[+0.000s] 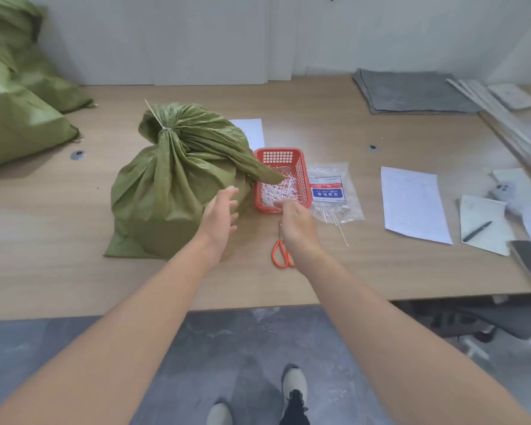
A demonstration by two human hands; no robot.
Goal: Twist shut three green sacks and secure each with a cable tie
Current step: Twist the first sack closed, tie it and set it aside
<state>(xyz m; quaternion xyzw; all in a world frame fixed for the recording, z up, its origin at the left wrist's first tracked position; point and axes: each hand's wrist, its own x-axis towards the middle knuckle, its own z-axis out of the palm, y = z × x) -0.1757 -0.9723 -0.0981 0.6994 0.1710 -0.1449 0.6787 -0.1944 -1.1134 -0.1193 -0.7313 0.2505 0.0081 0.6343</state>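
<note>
Hands: left point(219, 214) splayed, right point(293, 223) at basket point(278, 156)

Lighting is bright, even and diffuse. The sack point(172, 191) casts only a faint, soft shadow on the surface point(74, 271). Wide-angle distortion bows the surface edges. Fine detail is slightly soft throughout.

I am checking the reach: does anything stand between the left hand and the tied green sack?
Nothing visible does. The left hand is open at the near side of the green sack; the red basket and scissors lie to its right.
</note>
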